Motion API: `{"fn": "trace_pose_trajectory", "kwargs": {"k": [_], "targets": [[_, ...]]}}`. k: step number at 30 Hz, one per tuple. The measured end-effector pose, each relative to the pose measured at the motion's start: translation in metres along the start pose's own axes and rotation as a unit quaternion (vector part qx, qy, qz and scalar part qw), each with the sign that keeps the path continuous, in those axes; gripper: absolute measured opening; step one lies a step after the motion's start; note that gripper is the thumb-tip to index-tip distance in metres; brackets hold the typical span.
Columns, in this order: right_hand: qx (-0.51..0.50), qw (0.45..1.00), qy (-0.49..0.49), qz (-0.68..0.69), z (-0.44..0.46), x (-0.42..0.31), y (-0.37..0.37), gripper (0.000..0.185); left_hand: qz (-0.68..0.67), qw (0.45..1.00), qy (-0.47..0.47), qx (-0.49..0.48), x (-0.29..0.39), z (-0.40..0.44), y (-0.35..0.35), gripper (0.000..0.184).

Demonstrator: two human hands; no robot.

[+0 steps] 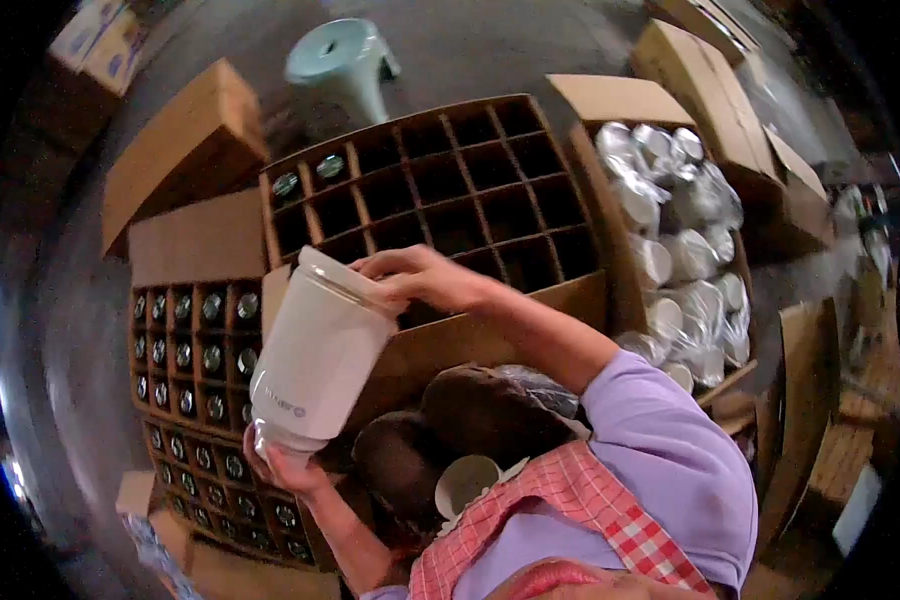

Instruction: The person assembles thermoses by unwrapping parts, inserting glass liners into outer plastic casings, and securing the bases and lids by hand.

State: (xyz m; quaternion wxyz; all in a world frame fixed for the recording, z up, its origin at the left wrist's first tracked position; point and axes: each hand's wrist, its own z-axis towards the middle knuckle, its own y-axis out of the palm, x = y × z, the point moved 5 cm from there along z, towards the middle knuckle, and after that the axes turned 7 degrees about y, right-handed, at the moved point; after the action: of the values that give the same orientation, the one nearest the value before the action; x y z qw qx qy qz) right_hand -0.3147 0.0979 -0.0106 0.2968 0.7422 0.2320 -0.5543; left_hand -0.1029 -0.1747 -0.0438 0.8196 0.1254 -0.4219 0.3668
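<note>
A white jar-like container (320, 350) with small grey print near its lower end is held tilted between my two hands. My right hand (415, 278) grips its upper rim, fingers closed round the edge. At the lower, narrower end my left hand (282, 462) is wrapped round it. Just behind the container stands a divided cardboard box (450, 345), most of its cells dark, with two shiny round tops (329, 166) at its far left. Whether anything lies deep in the dark cells is hidden.
Divided boxes (198, 268) of shiny-topped items stand at left. An open box (580, 180) at right holds plastic-wrapped white pieces (690, 250). A pale blue stool (340, 60) is beyond. Near my lap are dark rounded objects (490, 410) and a round pale piece (467, 484).
</note>
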Motion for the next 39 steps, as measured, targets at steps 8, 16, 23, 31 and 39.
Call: {"fn": "trace_pose_trajectory", "kwargs": {"k": [8,16,23,31,39], "targets": [[0.275,0.950,-0.120,-0.085,0.002,0.040,-0.072,0.032,-0.122,0.891,-0.401,0.172,-0.040,-0.006,-0.008,0.041],[0.335,0.764,0.046,-0.550,0.042,0.073,-0.140,0.034,-0.237,0.839,-0.418,0.254,-0.075,-0.007,-0.006,0.043],[0.293,0.811,-0.104,-0.496,0.278,0.094,-0.150,0.026,-0.197,0.885,-0.370,0.205,-0.088,-0.008,0.006,0.049],[0.275,0.702,0.018,-0.657,0.388,0.153,-0.151,0.044,-0.275,0.828,-0.407,0.271,-0.095,-0.031,-0.018,0.051],[0.251,0.772,-0.161,-0.561,0.256,-0.015,-0.163,0.073,-0.213,0.904,-0.282,0.239,-0.094,-0.011,-0.023,0.049]]}}
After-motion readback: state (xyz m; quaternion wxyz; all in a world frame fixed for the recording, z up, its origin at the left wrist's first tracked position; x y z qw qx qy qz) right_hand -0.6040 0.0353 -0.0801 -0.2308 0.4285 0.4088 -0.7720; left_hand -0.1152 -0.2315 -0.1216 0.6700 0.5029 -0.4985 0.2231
